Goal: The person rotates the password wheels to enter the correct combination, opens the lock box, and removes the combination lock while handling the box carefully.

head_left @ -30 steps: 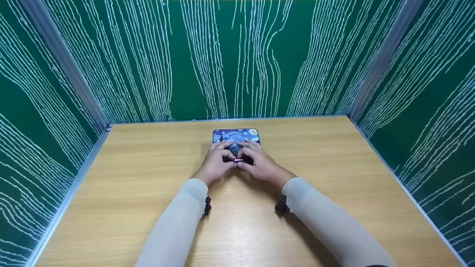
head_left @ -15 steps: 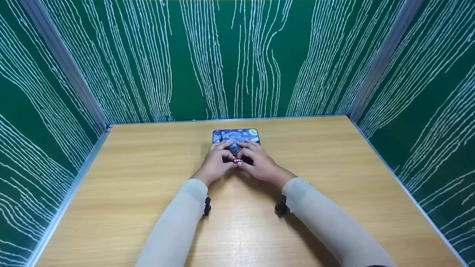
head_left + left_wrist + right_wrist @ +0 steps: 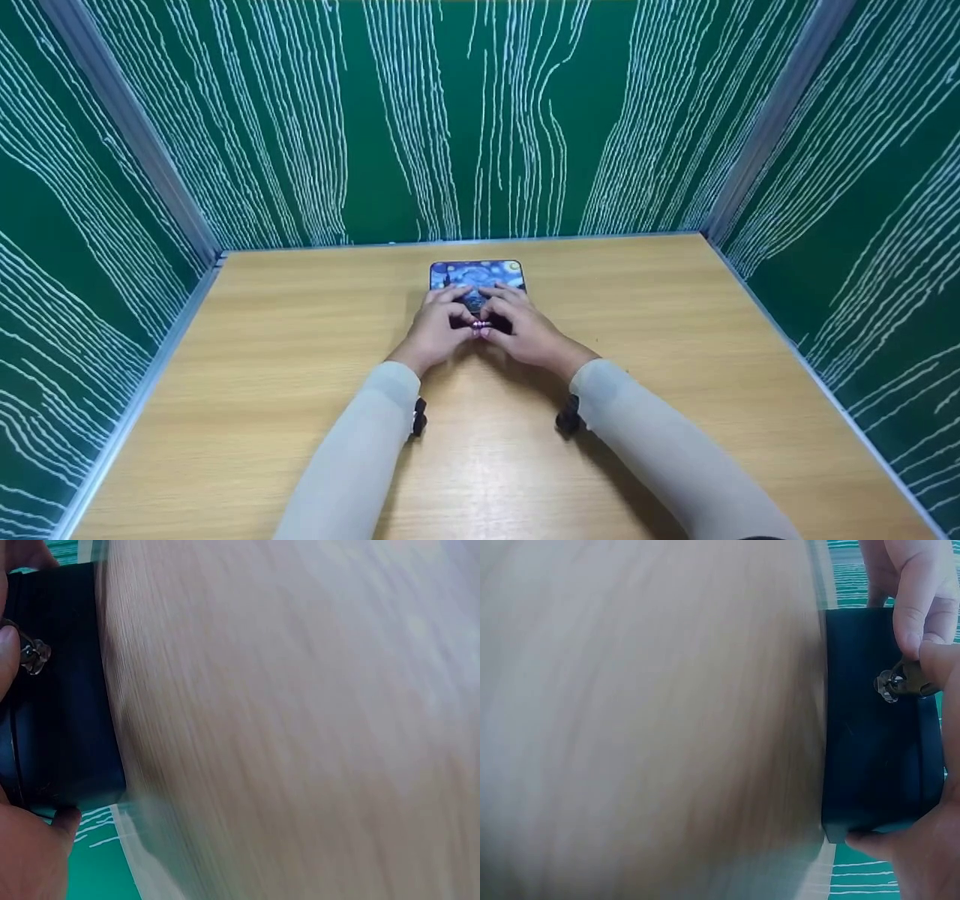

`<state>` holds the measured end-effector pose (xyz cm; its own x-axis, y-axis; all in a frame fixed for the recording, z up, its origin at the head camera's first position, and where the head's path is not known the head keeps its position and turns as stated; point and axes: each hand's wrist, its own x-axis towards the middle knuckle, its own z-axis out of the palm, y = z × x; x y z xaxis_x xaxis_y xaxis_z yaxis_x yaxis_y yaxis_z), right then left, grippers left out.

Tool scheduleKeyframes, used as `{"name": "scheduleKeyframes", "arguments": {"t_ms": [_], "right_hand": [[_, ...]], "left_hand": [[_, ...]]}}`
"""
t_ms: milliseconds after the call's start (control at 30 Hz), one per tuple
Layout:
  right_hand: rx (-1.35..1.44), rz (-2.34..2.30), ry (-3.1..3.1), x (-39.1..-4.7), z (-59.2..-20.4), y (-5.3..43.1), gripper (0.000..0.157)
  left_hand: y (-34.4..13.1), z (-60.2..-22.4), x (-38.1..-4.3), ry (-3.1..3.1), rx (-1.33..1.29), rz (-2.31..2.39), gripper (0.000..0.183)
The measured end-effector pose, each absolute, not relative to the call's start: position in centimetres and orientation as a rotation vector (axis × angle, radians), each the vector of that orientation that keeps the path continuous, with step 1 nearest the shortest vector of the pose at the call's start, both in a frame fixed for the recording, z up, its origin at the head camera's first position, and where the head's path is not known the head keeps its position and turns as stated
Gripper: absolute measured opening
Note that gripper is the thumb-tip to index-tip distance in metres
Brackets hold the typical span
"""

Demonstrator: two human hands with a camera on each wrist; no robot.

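Observation:
A small box (image 3: pixel 474 274) with a swirling blue night-sky picture on its lid sits near the back of the table. Its dark front (image 3: pixel 64 727) carries a metal latch (image 3: pixel 889 686), which shows as a small shiny piece between the thumbs in the head view. My left hand (image 3: pixel 439 326) bends its thumb and index finger in to pinch at the latch, while other fingers lie over the lid. From the other side my right hand (image 3: pixel 525 330) pinches at the same latch, its thumb close beside the left one. One finger (image 3: pixel 870 844) reaches along the box's side.
The wooden table (image 3: pixel 300 322) extends around the box. Green panels with white wavy lines (image 3: pixel 480 120) stand behind and on both sides, joined by grey corner posts (image 3: pixel 776 112). A dark wrist device (image 3: pixel 568 418) sits under the right sleeve.

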<state>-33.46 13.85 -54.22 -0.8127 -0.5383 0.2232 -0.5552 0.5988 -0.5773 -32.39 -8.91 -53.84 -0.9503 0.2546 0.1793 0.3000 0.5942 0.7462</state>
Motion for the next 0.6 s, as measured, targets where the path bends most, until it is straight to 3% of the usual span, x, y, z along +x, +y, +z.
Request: {"name": "scheduleKeyframes", "arguments": {"t_ms": [600], "right_hand": [[0.958, 1.012, -2.791, -33.52, -54.27, 13.71, 0.016]], "left_hand": [[-9.03, -53.98, -32.52, -2.739, -0.503, -1.298, 0.005]]}}
